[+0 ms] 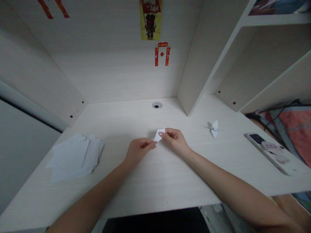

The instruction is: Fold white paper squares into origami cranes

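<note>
Bottom edge, centre: black surface (155, 222). Mid-frame: left hand (136, 150), thumb and finger pinched together at the lower corner of a small folded white paper (157, 137); right hand (178, 141) closed on its right side, thumb on top. Paper sits at frame centre, over the pale desk (136, 119). Left of frame: loose white paper stack (70, 157). Right: phone (274, 150), lying flat; slightly farther, white folded-paper figure (214, 129). Beyond, upper centre: round desk grommet (157, 105).

It was a desk nook, seemingly in a home or dormitory.
I saw a pale desk (145, 184) boxed in by shelving (209, 55), a yellow poster (150, 22) and red strips (156, 57) on its back panel (109, 61), and rumpled cloth (289, 126) alongside.
</note>
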The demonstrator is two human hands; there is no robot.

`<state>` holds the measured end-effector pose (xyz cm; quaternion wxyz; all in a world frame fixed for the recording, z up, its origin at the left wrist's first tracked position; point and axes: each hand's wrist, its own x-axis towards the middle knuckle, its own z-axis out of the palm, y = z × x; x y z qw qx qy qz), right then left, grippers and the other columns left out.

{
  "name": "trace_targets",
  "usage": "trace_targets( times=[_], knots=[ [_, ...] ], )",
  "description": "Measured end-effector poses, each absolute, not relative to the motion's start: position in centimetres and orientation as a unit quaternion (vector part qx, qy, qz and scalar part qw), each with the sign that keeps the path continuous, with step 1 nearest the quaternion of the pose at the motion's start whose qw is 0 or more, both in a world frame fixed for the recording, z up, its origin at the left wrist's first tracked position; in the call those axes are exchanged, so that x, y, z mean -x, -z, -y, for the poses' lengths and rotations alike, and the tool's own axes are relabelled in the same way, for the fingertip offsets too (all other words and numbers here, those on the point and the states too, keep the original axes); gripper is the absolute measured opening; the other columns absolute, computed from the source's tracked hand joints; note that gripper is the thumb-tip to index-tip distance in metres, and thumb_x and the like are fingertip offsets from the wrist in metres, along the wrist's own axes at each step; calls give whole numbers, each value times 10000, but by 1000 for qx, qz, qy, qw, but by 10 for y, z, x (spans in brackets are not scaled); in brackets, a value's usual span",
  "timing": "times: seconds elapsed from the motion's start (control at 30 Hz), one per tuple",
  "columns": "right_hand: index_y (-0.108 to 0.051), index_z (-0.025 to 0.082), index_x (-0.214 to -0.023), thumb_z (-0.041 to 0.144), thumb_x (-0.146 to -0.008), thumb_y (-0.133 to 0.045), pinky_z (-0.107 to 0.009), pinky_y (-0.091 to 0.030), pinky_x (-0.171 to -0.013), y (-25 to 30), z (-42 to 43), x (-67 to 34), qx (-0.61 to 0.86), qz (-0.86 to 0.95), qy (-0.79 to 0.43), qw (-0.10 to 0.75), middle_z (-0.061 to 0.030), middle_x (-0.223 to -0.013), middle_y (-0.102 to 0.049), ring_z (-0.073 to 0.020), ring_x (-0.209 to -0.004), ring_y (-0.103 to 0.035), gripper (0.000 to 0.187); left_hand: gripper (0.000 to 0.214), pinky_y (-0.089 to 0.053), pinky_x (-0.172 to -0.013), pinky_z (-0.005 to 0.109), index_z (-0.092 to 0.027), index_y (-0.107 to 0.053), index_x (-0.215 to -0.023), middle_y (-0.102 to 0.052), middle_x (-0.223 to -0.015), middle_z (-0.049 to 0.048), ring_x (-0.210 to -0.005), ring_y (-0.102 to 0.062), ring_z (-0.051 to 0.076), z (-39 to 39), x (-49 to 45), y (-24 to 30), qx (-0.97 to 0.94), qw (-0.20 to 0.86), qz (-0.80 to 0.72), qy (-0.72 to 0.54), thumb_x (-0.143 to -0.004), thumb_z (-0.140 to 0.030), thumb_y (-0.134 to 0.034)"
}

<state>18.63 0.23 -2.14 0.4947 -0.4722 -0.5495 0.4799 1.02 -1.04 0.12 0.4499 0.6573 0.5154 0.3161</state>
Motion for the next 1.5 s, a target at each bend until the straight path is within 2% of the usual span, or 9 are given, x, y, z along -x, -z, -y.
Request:
trace_targets(
  times=[0.17,0.27,0.4,0.57,0.77,0.9,1.1,1.27,1.5],
  knots=[
    [-593,156,-602,445,-708,-643,-233,-331,-515,23,-3,-185,472,544,-480,501,24,-552,-517,-102,-525,-446,312,300,-358,-491,218,-182,-698,-656,-657,-604,0,-544,-550,134,10,-9,-2,-654,454,-519,-312,-711,-455,-589],
    [-671,159,-819,426,-691,-666,-252,-402,-577,22,-3,-185,460,532,-476,528,-7,-656,-613,-133,-599,-530,296,266,-402,-535,230,-206,-705,-704,-677,-651,0,-599,-590,157,10,-8,-2,-682,431,-509,-300,-720,-445,-588],
    [-603,207,-1105,361,-675,-706,-283,-442,-657,19,-1,-186,450,545,-429,562,-13,-718,-657,-151,-655,-579,469,269,-466,-725,266,-245,-699,-909,-710,-919,28,-822,-640,195,9,-7,-1,-680,431,-491,-331,-697,-397,-636],
    [-692,258,-971,332,-803,-582,-313,-435,-698,19,1,-187,437,668,-338,499,-46,-811,-672,-171,-736,-580,215,279,-467,-785,298,-210,-698,-943,-712,-938,37,-864,-636,203,6,-8,-1,-639,496,-472,-351,-751,-373,-578],
    [-614,252,-1118,342,-819,-555,-287,-457,-685,25,2,-183,440,635,-373,514,-41,-858,-659,-157,-749,-585,318,270,-492,-671,287,-172,-712,-858,-724,-802,55,-744,-649,189,3,-8,3,-569,534,-507,-366,-695,-374,-636],
    [-664,239,-984,350,-811,-569,-304,-459,-734,20,2,-185,429,662,-363,497,-53,-918,-663,-171,-805,-594,226,276,-494,-671,276,-180,-705,-871,-724,-825,56,-777,-652,186,2,-6,4,-525,532,-525,-407,-680,-374,-658],
    [-614,258,-1105,350,-767,-631,-306,-462,-710,15,4,-187,414,700,-320,486,-35,-817,-658,-162,-723,-588,351,263,-494,-660,275,-181,-710,-838,-724,-813,55,-766,-656,181,2,-5,1,-514,535,-524,-418,-663,-373,-668],
    [-651,293,-1049,349,-768,-633,-330,-457,-763,15,6,-188,397,740,-288,459,-45,-904,-681,-187,-811,-607,288,260,-493,-648,265,-192,-716,-844,-725,-807,43,-756,-655,173,2,-5,1,-506,539,-522,-427,-648,-359,-684],
    [-648,245,-996,389,-692,-699,-291,-462,-696,18,8,-185,433,707,-303,470,-20,-773,-656,-162,-698,-597,340,224,-473,-647,253,-192,-716,-831,-723,-797,36,-739,-642,162,1,-4,3,-542,514,-512,-424,-680,-349,-663]
  ],
)
